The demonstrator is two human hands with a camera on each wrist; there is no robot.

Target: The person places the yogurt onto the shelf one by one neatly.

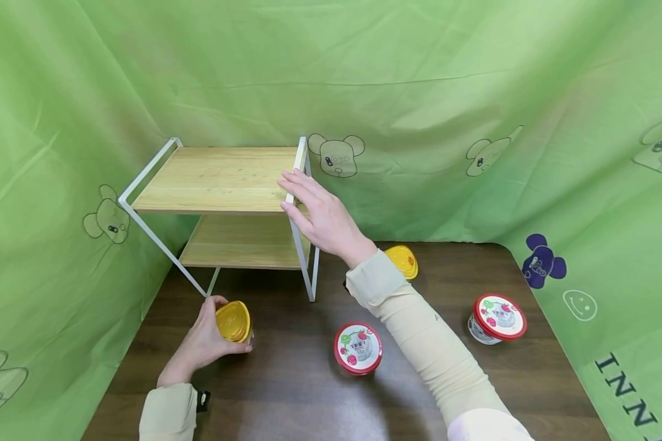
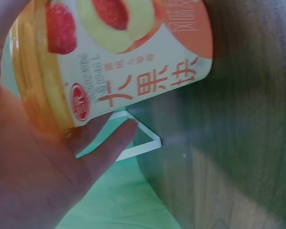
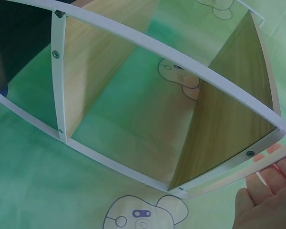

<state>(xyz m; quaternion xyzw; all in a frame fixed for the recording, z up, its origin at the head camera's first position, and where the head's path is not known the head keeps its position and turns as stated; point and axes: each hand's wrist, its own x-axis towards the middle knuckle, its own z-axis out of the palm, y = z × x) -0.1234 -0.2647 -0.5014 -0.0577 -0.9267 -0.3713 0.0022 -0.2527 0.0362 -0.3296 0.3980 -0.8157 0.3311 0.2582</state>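
Pale sleeve (image 1: 436, 343) foremost, right hand (image 1: 328, 223) rests, straight-fingered, on the right edge of a shelf (image 1: 220, 177); left hand (image 1: 201, 343) grips a tub (image 1: 233, 321) near the left edge of a table (image 1: 292, 404), green cloth (image 1: 397, 55) behind.

The shelf (image 1: 215, 180) stands on the table (image 1: 287, 398), back left, one tub (image 1: 234, 321) before it, three other tubs (image 1: 358, 349) (image 1: 495, 318) (image 1: 403, 260) to its right.

Between the pale wooden boards (image 1: 215, 177) of the white metal-framed shelf (image 3: 59, 86), a gap is left; its upper right edge is blocked by the right hand (image 1: 327, 223). Over the dark wooden tabletop (image 1: 292, 318), passage is left between the yellow-lidded tub (image 1: 234, 321) and the nearer round red-lidded tub (image 1: 358, 348).
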